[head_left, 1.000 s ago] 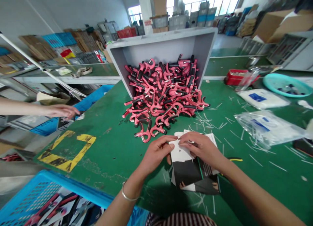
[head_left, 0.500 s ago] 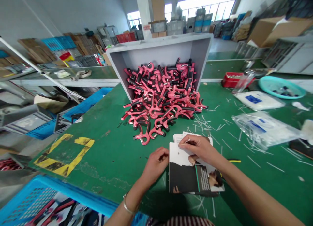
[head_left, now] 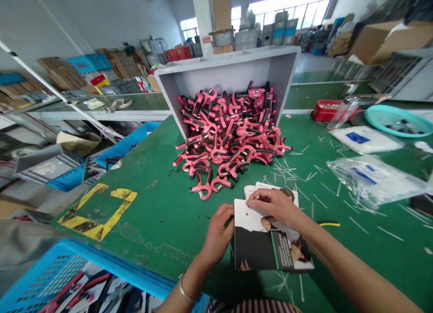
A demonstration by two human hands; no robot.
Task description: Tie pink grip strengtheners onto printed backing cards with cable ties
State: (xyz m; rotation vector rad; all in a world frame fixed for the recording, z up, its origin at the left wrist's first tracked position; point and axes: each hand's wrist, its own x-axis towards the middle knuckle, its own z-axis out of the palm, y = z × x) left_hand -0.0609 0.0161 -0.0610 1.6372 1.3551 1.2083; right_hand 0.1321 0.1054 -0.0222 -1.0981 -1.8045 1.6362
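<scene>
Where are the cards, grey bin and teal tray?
Cards [head_left: 256, 247]: head view, on the black part of the top one's face.
Grey bin [head_left: 223, 77]: head view, on its inner wall above the pink-and-black pile.
Teal tray [head_left: 379, 117]: head view, on its bare left part.

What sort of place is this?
Probably a factory or packing workshop: pink-and-black pieces spill from a grey bin onto a green workbench, printed cards lie there too, and crates are stacked in the background.
</scene>
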